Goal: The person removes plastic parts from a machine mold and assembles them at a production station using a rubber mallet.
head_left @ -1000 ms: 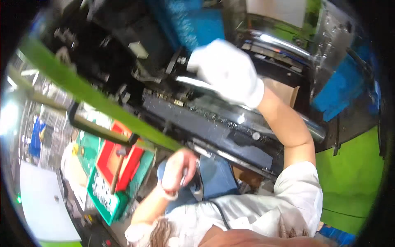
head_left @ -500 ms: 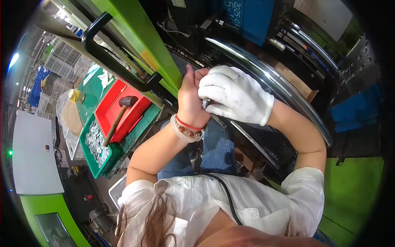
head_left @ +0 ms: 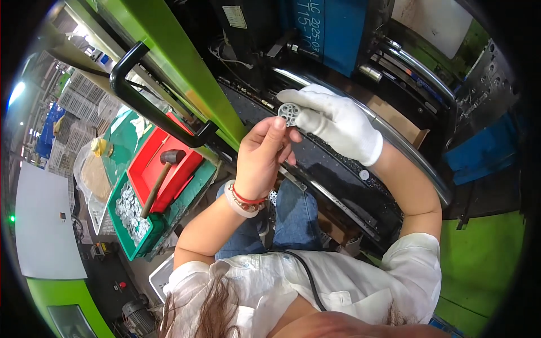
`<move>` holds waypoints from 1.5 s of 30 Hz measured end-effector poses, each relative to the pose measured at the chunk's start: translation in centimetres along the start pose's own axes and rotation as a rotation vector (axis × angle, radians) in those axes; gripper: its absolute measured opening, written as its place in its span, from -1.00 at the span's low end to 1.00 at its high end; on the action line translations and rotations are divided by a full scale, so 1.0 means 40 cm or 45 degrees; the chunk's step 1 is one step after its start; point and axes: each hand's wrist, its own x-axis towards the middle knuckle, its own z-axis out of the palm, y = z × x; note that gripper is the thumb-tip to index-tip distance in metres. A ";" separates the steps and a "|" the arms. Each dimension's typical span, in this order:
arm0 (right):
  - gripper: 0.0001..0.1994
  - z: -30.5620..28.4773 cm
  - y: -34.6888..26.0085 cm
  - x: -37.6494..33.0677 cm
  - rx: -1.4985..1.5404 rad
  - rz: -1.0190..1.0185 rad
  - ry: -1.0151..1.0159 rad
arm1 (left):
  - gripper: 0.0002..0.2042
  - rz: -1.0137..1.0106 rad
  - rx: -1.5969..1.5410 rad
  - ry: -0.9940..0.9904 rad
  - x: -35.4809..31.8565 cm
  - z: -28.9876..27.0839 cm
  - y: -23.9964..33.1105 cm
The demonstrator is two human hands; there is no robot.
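Observation:
A small grey round disc with a pattern of holes (head_left: pixel 288 114) is held up in front of me, its face toward the camera. My left hand (head_left: pixel 264 152), bare with bracelets at the wrist, pinches its lower edge between thumb and fingers. My right hand (head_left: pixel 341 121), in a white glove, grips the disc's right side, one finger stretched above it and another digit against its edge. Just past my left wrist, a second holed disc (head_left: pixel 273 197) shows over my jeans; what carries it is hidden. Another small pale disc (head_left: pixel 364 175) lies on the dark machine bed to the right.
On the left, a green bin of small metal parts (head_left: pixel 152 235) stands beside a red tray (head_left: pixel 151 163) with a hammer (head_left: pixel 163 174) across it. A black handle (head_left: pixel 160 110) on a green frame (head_left: pixel 180 62) rises nearby. A shiny metal bar (head_left: pixel 417 152) curves beyond my right arm.
My hands have drawn apart from their overlap. The glove has turned and opened outward, and the disc now shows face-on. My left hand has tilted and lowered slightly.

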 end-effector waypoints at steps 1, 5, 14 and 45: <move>-0.52 -0.004 0.000 0.000 0.162 0.036 -0.039 | -0.73 -0.070 -0.122 -0.015 0.002 0.002 0.005; -0.51 -0.016 -0.010 -0.009 0.239 0.191 -0.180 | -0.73 -0.207 -0.275 -0.177 0.005 0.005 0.005; -0.65 -0.067 0.030 0.007 0.101 -0.053 0.032 | -0.73 -0.342 -0.129 -0.122 -0.020 0.003 -0.005; -0.59 -0.757 0.608 0.270 -0.309 0.145 1.122 | -0.84 -0.177 0.815 0.684 -0.219 -0.608 -0.319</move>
